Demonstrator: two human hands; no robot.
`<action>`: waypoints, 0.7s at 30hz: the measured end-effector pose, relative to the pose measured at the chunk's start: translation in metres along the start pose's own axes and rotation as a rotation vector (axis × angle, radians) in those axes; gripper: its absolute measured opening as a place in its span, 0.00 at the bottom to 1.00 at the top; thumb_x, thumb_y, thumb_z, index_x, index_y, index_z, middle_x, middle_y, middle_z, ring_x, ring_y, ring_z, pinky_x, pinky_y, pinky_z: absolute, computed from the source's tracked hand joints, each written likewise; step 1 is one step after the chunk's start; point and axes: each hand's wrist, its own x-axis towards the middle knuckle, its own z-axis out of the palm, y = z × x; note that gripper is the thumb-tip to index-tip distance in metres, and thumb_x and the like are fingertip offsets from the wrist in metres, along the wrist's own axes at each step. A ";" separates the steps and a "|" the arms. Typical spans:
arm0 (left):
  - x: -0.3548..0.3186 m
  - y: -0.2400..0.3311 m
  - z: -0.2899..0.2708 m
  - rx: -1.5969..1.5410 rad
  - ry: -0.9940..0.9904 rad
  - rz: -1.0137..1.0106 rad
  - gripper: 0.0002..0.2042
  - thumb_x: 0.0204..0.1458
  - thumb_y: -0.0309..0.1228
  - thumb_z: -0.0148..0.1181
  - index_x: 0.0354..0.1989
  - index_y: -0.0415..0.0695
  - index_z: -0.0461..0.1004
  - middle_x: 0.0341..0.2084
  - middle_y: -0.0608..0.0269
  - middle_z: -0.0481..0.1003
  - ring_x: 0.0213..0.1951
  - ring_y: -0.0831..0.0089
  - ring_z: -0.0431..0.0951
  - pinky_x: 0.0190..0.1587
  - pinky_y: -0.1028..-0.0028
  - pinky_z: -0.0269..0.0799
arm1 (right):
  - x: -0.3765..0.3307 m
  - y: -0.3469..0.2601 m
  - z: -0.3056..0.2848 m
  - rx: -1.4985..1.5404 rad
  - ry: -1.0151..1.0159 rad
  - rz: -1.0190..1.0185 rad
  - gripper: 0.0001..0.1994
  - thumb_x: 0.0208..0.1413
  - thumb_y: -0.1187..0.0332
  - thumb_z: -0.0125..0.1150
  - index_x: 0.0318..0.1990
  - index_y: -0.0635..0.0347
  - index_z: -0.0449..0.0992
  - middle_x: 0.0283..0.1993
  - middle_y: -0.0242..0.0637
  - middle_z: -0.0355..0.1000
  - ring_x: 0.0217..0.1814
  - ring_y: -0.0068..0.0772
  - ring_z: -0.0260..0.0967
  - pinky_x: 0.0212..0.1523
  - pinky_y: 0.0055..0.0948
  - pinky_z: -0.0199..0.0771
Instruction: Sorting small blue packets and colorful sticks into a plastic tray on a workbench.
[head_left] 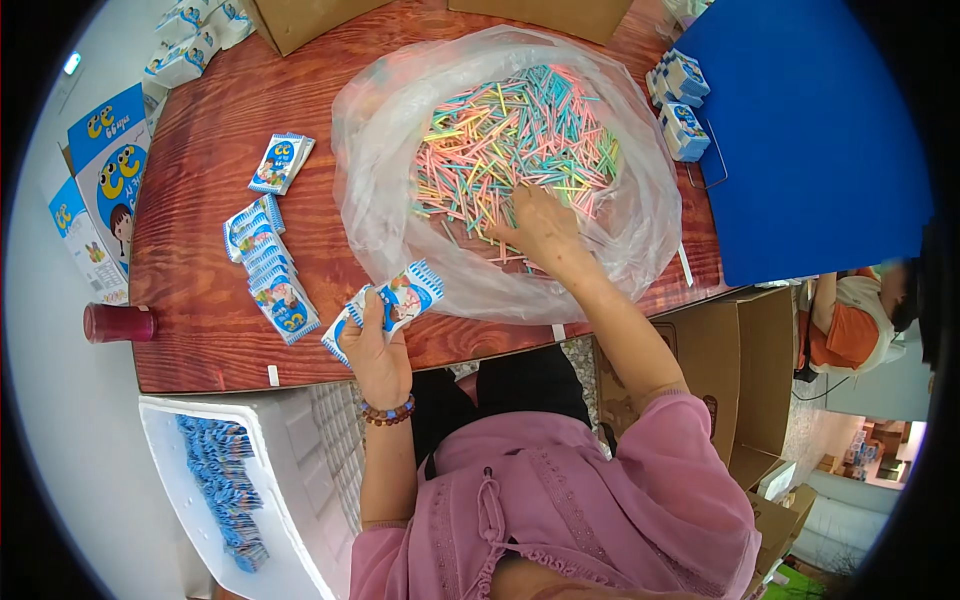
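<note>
Head view: left hand (375,345) grips packets (392,305) near table edge (300,375); right hand (540,228) in straws (515,135).

On your red-brown wooden table (200,160) lies a fanned row of small packets (268,268) and one loose packet (281,162), a dark red cup (118,323) off its left edge, a blue board (810,140) at right, cardboard boxes (300,18) behind.

Small blue-and-white sachets (272,272) lie fanned in a row on the worktop (200,180), one more sachet (281,162) apart above them. The left hand (375,350) grips a few sachets (400,300). More stacked packets (680,100) sit beside the blue board (810,140). Blue-and-white cartons (105,170) stand at the left edge, and a white foam box (290,480) below holds blue packets (222,480).
</note>
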 end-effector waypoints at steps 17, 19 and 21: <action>-0.002 0.001 0.003 0.007 -0.005 -0.011 0.05 0.60 0.26 0.55 0.39 0.38 0.77 0.36 0.62 0.79 0.39 0.75 0.79 0.44 0.71 0.77 | -0.005 0.026 0.038 -0.150 0.237 -0.208 0.09 0.47 0.70 0.56 0.36 0.63 0.70 0.38 0.46 0.69 0.42 0.49 0.67 0.48 0.46 0.63; -0.002 -0.001 0.002 0.007 -0.017 -0.015 0.06 0.60 0.26 0.55 0.39 0.38 0.76 0.37 0.62 0.79 0.39 0.75 0.79 0.44 0.72 0.77 | -0.007 0.025 0.036 -0.040 0.213 -0.216 0.10 0.48 0.70 0.55 0.37 0.63 0.68 0.38 0.46 0.69 0.42 0.49 0.67 0.48 0.47 0.62; -0.002 -0.004 0.005 0.040 -0.015 -0.011 0.06 0.60 0.29 0.56 0.39 0.41 0.76 0.36 0.65 0.79 0.38 0.76 0.79 0.40 0.74 0.76 | -0.006 0.026 0.038 -0.086 0.169 -0.207 0.10 0.48 0.70 0.55 0.38 0.63 0.68 0.39 0.46 0.69 0.42 0.49 0.66 0.48 0.47 0.62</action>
